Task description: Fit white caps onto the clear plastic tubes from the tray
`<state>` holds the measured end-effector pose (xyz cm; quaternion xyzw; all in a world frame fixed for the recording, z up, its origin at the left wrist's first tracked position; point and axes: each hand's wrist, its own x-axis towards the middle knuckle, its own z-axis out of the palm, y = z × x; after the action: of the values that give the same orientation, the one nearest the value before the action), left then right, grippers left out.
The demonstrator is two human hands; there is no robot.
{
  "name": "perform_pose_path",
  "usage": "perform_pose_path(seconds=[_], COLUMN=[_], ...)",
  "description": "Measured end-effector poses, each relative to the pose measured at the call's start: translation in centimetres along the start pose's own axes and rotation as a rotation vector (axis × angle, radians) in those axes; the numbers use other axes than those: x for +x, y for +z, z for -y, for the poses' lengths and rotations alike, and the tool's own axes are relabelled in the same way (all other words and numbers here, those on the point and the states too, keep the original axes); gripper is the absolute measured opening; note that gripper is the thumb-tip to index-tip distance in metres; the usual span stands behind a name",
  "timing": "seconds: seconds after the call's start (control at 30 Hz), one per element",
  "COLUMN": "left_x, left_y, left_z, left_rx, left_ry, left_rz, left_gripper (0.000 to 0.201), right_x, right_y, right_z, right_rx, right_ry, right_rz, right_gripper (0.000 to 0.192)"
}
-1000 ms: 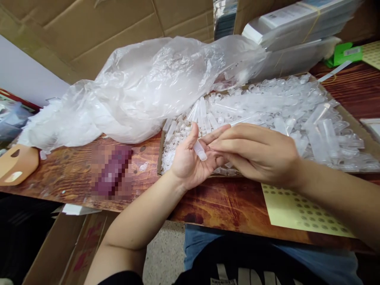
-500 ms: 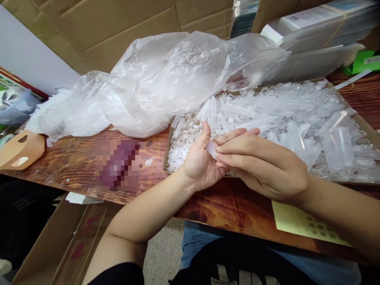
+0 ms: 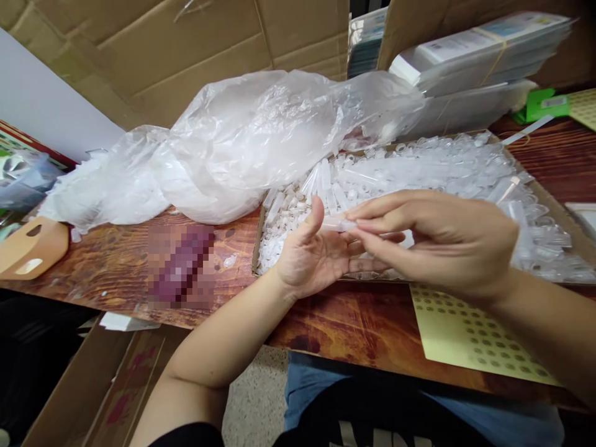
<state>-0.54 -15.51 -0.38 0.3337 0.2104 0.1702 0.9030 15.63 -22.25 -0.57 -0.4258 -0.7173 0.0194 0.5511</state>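
A small translucent plastic tube lies crosswise over my left hand, beside the raised thumb. The palm faces up and the fingers stretch out to the right, partly behind my other hand. With thumb and fingertips my right hand pinches the tube's right end. Both hands are just above the front edge of a shallow cardboard tray. Many similar clear tubes and small white caps fill the tray.
A large clear plastic bag lies behind the tray. A yellow sticker sheet is under my right forearm. Left on the wooden table are a blurred purple object and an orange holder. Banded packs stand at the back right.
My right hand has moved right and turned, showing more of the tube between the hands. My left fingers are spread more. The view has shifted slightly.
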Motion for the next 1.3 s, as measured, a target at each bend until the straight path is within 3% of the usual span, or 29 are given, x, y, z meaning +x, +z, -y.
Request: perform_pose_path(seconds=[0.13,0.3,0.4,0.57,0.7,0.83,0.97,1.07,1.17,1.3], left_x=[0.1,0.0,-0.5,-1.0,-0.9,-0.9,-1.0,-0.5,0.4,0.8], left_y=[-1.3,-2.5,-2.4,-2.4,-2.3,-1.8,-1.5,-1.8,-2.5,-3.2], left_z=[-1.1,-1.1,-0.7,-1.0,-0.9,-0.4,-0.1,-0.2,-0.6,-1.3], left_rx=[0.106,0.701,0.908,0.982,1.020,1.053,1.217,1.418,1.583,1.554], left_ry=[0.126,0.263,0.317,0.414,0.425,0.446,0.498,0.555,0.577,0.596], left_rz=[-0.001,-0.103,-0.139,-0.176,-0.169,-0.161,-0.185,-0.327,-0.472,-0.695], left_gripper=[0.090,0.048,0.046,0.050,0.052,0.049,0.045,0.043,0.041,0.043], right_x=[1.3,1.7,1.7,1.5,0.7,-0.3,-0.7,-0.5,0.1,0.8], right_y=[-2.2,-3.7,-3.4,-2.0,-0.4,0.8,1.2,0.9,0.4,0.1], right_z=[0.2,0.0,0.0,-1.1,-2.4,-2.0,-1.3,-2.1,-3.8,-5.0], right_rx=[0.173,0.022,0.091,0.552,0.694,0.665,0.667,0.561,0.400,-0.044], right_ry=[0.132,0.042,0.112,0.414,0.542,0.501,0.512,0.562,0.549,0.409], right_rz=[-0.039,0.063,0.054,0.046,0.004,-0.084,-0.089,-0.052,0.088,0.291], right_gripper=[0.016,0.013,0.012,0.003,0.026,0.017,0.019,0.021,0.018,0.019])
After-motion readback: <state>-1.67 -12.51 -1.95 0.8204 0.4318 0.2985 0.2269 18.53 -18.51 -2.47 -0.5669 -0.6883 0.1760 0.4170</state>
